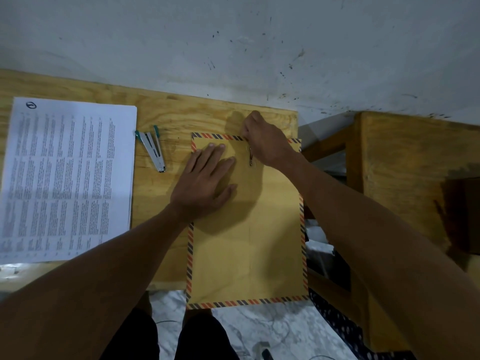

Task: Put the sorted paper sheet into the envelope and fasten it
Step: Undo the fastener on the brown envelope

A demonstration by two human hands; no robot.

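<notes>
A large brown envelope (246, 242) with a red and blue striped border lies flat on the wooden table (161, 113), its near end hanging over the table's front edge. My left hand (205, 183) presses flat on its upper left part, fingers spread. My right hand (267, 144) is at the envelope's top edge, fingers pinched on a string (251, 157) that hangs down the flap's middle. No loose sheet shows outside the envelope.
A stack of printed paper sheets (67, 178) lies on the table's left side. A stapler (153, 149) with teal ends lies open between the stack and the envelope. Another wooden piece of furniture (405, 165) stands at right, across a gap. Wall behind.
</notes>
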